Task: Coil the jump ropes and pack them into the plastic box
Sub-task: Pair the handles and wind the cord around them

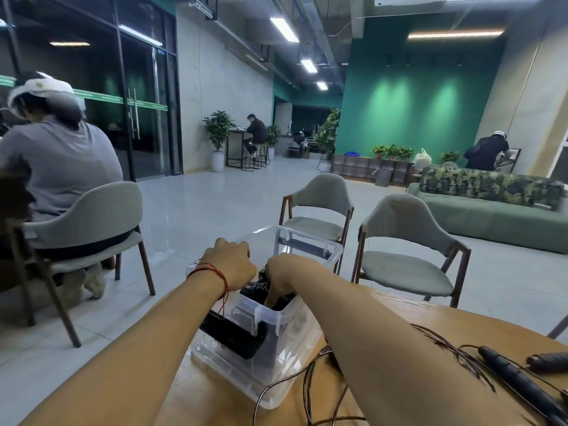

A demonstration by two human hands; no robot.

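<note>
Left hand [233,264], right hand [284,273] over one plastic box [278,381]; fingers curled under, grip can't tell. Dark bundle [253,292] inside murky. Two handles [516,376] on table [399,305], both cropped.

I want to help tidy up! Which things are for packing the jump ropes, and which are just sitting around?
For the job: the plastic box; the black rope bundle inside it, where the left hand and right hand reach; the loose jump rope on the table.
Just lying about: the grey chairs, the green sofa, the potted plants.
</note>
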